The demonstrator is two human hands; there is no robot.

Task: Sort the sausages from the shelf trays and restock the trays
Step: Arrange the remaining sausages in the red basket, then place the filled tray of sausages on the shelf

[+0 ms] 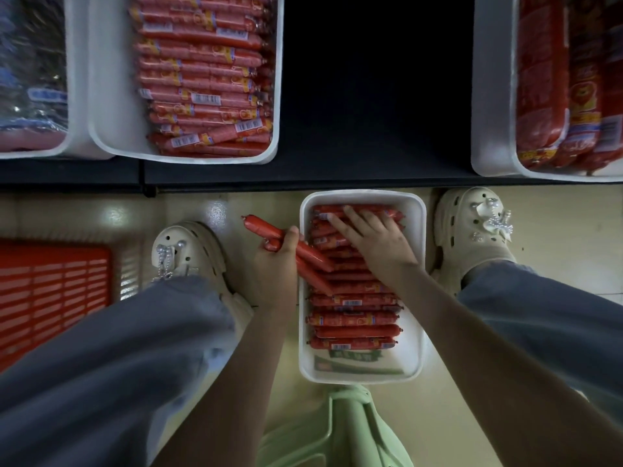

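Left hand (274, 261) clenched round a few loose sausages (266, 227) — they stick out both sides of the fist, long axis slanting from upper left down into the floor tray (416, 332). Right hand (374, 241) lies flat and unclenched on that tray's sausages, stacked crosswise. Shelf tray (108, 123) above also holds crosswise sausages.

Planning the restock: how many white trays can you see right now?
4. Three on the shelf: far-left tray, pink-sausage tray, right tray. One floor tray between the feet. More may sit out of frame.
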